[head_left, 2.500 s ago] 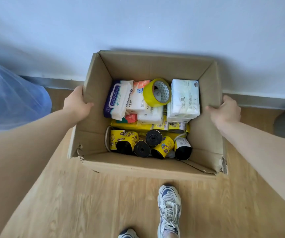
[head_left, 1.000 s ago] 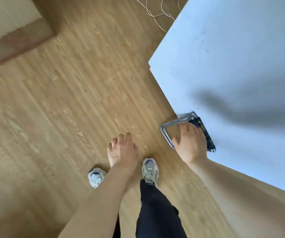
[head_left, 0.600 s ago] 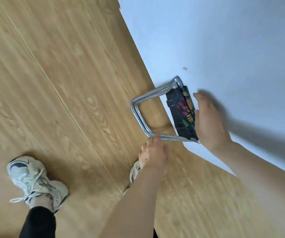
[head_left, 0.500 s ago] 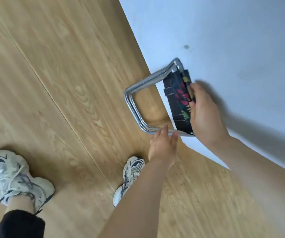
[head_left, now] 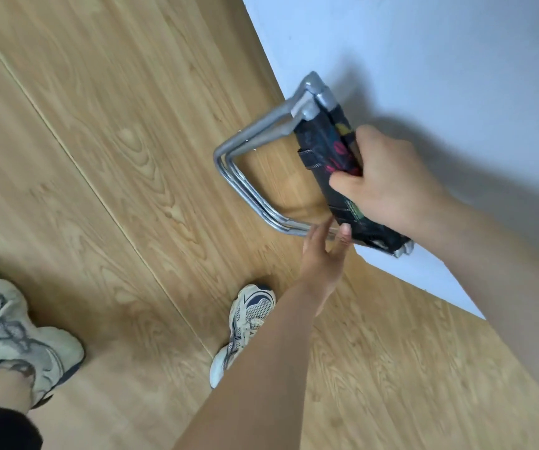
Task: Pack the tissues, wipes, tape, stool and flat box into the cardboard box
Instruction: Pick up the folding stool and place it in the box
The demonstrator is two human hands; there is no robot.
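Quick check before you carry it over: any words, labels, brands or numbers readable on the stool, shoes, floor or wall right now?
None readable.
Stool fabric: coloured pattern only, blurred, no lettering made out.
Shoes: dark stripes, no legible brand.
Wall and floor: no text.

A room in a home is suggested by wood-look laminate flooring [head_left: 105, 164], a plain white wall [head_left: 456, 50] and worn sneakers [head_left: 245, 326].

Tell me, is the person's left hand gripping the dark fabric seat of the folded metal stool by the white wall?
Not quite: the head view shows the right hand gripping the folded stool's dark fabric seat. The left hand only reaches toward the metal frame.
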